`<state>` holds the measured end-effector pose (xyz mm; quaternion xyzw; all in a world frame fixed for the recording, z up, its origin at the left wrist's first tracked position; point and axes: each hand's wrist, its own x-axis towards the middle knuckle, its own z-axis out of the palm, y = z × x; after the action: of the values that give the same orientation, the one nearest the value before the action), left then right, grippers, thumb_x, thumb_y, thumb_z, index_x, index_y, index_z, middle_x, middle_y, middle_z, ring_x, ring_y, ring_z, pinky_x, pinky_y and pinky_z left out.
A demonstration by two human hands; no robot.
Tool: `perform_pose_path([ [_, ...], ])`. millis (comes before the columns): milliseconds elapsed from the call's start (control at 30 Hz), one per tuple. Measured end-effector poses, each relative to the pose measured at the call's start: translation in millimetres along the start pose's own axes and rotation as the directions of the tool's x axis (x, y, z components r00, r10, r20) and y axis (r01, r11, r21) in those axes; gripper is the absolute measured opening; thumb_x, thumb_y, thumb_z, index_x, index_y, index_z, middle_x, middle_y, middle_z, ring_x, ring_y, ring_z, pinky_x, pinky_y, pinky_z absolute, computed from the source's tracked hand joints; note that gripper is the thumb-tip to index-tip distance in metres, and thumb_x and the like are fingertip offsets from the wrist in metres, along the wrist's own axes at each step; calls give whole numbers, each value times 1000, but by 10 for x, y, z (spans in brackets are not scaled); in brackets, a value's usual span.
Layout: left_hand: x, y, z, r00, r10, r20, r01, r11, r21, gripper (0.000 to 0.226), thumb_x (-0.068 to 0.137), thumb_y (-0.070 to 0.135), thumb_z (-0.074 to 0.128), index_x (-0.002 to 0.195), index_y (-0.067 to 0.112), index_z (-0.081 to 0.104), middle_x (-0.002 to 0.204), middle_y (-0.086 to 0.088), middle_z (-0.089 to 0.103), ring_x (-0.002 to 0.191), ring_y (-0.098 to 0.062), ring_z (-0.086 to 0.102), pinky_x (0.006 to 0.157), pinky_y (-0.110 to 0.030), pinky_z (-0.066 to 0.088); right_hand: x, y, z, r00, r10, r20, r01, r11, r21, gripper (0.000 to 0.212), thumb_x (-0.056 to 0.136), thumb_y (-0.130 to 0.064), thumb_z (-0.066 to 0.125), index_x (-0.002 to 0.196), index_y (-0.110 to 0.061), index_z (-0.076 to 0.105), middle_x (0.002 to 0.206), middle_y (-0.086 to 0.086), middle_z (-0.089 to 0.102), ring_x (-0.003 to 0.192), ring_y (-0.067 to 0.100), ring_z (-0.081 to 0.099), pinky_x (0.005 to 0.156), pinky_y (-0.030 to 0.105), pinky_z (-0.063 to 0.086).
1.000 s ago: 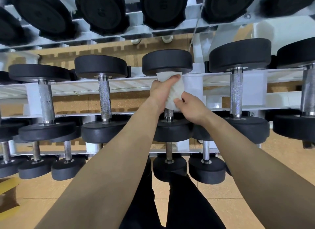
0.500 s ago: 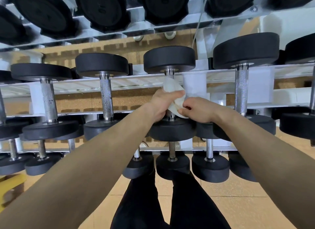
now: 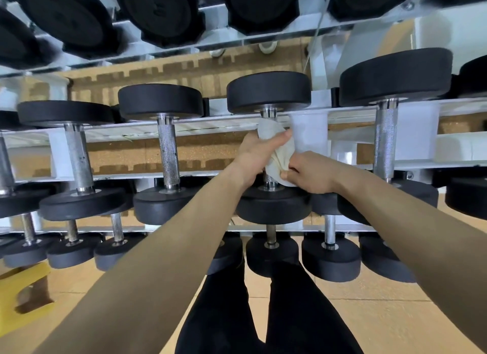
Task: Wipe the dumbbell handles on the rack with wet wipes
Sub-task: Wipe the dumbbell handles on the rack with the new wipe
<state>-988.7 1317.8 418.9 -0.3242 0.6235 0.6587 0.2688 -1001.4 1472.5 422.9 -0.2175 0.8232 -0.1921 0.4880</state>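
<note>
A white wet wipe [image 3: 276, 156] is wrapped round the metal handle [image 3: 268, 113] of a black dumbbell [image 3: 268, 91] on the middle shelf of the white rack [image 3: 210, 127]. My left hand [image 3: 257, 153] grips the wipe and the handle from the left, thumb across the front. My right hand [image 3: 307, 172] pinches the wipe's lower right edge just above the dumbbell's near head [image 3: 274, 206]. Most of the handle is hidden under the wipe and my hands.
More black dumbbells stand on the same shelf, with bare knurled handles to the left [image 3: 167, 153] and right [image 3: 383, 143]. Bigger ones fill the top shelf [image 3: 163, 11], smaller ones the bottom row [image 3: 330, 259]. A yellow object [image 3: 21, 293] lies on the floor at left.
My hands and the wipe slid down the handle towards the near head, then back up a little. The camera view shifted slightly.
</note>
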Motion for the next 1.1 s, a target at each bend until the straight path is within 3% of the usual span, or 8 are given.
perform_pose_path([
  [67,-100,41,-82,999,-25,38,25,1000,1,32,91,41,72,110,16,69,105,-6,77,100,-24,74,91,-41,59,-35,26,39,999,23,-31,-21,996,87,26,107,-29,47,99,-8,59,98,8,62,93,26,57,78,34,41],
  [167,-246,-11,-328,996,-94,5,93,994,63,28,102,39,53,108,17,68,101,-7,78,91,-20,75,84,-33,61,-83,50,75,993,92,-71,-67,954,292,30,108,-29,47,81,-17,51,79,-2,52,75,14,49,64,28,34],
  [300,-383,-155,-516,999,-37,28,29,970,242,14,96,5,63,106,6,72,97,-16,77,84,-21,73,84,-29,61,-103,24,85,982,145,-121,-73,880,470,32,106,-26,51,75,-20,49,74,-5,49,69,11,45,61,24,33],
  [433,-352,-166,-479,1000,8,17,-13,954,301,10,89,2,72,88,12,74,83,-14,75,73,-17,68,82,-31,60,-141,-35,41,971,137,-197,-6,836,549,34,106,-19,52,72,-24,48,69,-7,48,63,8,45,59,22,34],
  [700,-325,-31,-463,991,132,-4,-105,809,579,16,86,15,69,74,11,77,73,-6,76,72,-22,72,76,-41,63,-64,-109,-15,966,132,-224,-2,864,504,29,105,-19,46,77,-27,50,77,-7,52,71,12,50,71,31,41],
  [800,-294,14,-454,988,154,20,-120,677,726,15,83,20,71,68,18,74,68,3,73,73,-17,70,72,-32,60,-49,-107,-22,964,139,-227,-18,885,465,29,103,-21,48,74,-23,50,76,-4,52,73,14,49,71,33,40],
  [967,-262,77,-460,993,54,108,-119,573,811,13,82,22,76,70,23,70,73,9,68,73,-9,62,59,-21,44,-54,-97,-74,989,88,-116,-55,964,261,30,99,-22,56,71,-14,49,73,0,50,72,17,46,61,30,33],
  [1100,-251,93,-450,979,-84,188,-129,460,878,9,84,25,76,77,21,73,83,7,67,80,-10,60,64,-25,43,-84,-187,-89,993,110,36,-113,989,96,33,99,-21,55,69,-18,42,73,-1,44,68,14,41,58,27,29],
])
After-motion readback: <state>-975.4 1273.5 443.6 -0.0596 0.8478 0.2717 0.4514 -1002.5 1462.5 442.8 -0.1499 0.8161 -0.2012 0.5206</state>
